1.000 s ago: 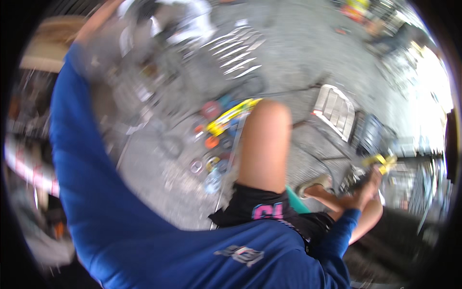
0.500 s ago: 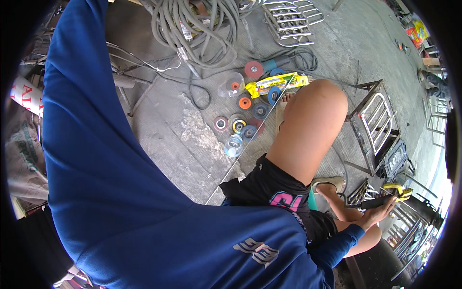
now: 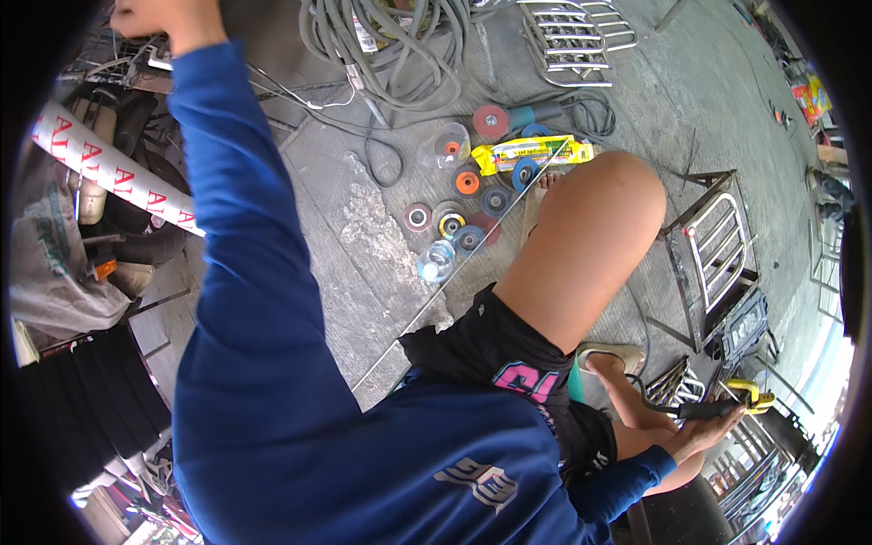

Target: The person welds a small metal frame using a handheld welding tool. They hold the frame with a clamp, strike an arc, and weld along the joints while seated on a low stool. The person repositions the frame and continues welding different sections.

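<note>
My right hand [image 3: 713,429] is closed around the black handle of a welding electrode holder [image 3: 747,396] with yellow jaws, low at the right beside my bent leg. A dark cable runs from its handle. At the upper left, my left hand [image 3: 173,20] is stretched far out at the picture's edge. Its fingers are partly cut off and blurred, so whether they hold anything cannot be made out. A striped-lettered white and red tube [image 3: 118,168] lies nearest below that forearm.
On the concrete floor ahead are several grinding discs [image 3: 468,239], a plastic bottle [image 3: 436,262], a yellow packet [image 3: 531,154] and an angle grinder [image 3: 522,116]. A thin rod [image 3: 427,309] slants past my knee. Coiled cable [image 3: 381,64] and metal racks [image 3: 577,45] lie beyond; a metal frame [image 3: 699,245] stands right.
My left hand has come into view at the upper left, and more of the white and red tube shows. My right hand keeps its grip on the electrode holder.
</note>
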Action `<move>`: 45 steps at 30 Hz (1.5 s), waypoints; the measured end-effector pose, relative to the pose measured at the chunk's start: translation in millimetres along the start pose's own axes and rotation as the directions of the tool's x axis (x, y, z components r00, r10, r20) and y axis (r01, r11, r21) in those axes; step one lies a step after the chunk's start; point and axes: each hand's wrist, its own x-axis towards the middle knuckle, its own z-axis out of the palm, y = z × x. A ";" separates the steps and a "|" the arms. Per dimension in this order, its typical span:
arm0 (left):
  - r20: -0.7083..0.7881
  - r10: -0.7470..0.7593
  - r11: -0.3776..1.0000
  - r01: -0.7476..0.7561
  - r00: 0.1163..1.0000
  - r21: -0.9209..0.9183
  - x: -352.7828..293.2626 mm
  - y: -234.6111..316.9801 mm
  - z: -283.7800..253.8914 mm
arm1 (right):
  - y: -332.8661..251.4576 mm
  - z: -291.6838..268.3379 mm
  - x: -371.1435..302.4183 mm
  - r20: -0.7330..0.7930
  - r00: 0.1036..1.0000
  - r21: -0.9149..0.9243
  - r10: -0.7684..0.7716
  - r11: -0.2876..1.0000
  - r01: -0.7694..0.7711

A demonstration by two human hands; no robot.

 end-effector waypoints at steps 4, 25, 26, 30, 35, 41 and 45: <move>-0.147 0.143 0.986 -0.153 0.979 -0.062 -148.4 -27.2 -31.5 | -7.6 -12.4 21.7 0.029 1.000 0.034 -0.010 0.999 0.009; 0.774 -0.202 0.899 0.428 0.600 -0.097 -467.1 139.3 59.9 | -50.4 -20.3 -10.1 -0.186 0.982 0.105 0.045 0.994 -0.026; 0.880 -0.152 0.851 0.512 0.450 -0.115 -480.0 159.0 61.1 | -50.7 -15.4 -13.2 -0.111 0.994 0.062 0.015 0.998 -0.008; 0.956 0.265 0.853 0.494 -0.127 -0.171 -551.9 240.1 94.4 | -52.1 8.6 -11.9 0.169 0.982 0.260 -0.080 0.965 0.034; 0.902 0.287 0.831 0.552 -0.322 -0.067 -627.2 316.2 110.5 | -66.8 42.3 -6.1 0.446 0.885 0.024 -0.133 0.990 0.137; 0.983 0.107 0.887 0.461 -0.151 -0.026 -688.3 302.0 87.9 | -43.4 78.1 -11.1 0.490 0.816 -0.404 -0.306 0.750 0.524; 0.952 -0.164 0.718 0.630 -0.259 0.295 -705.1 285.8 59.8 | -28.6 74.0 -14.5 0.586 0.799 -0.434 -0.132 0.782 0.447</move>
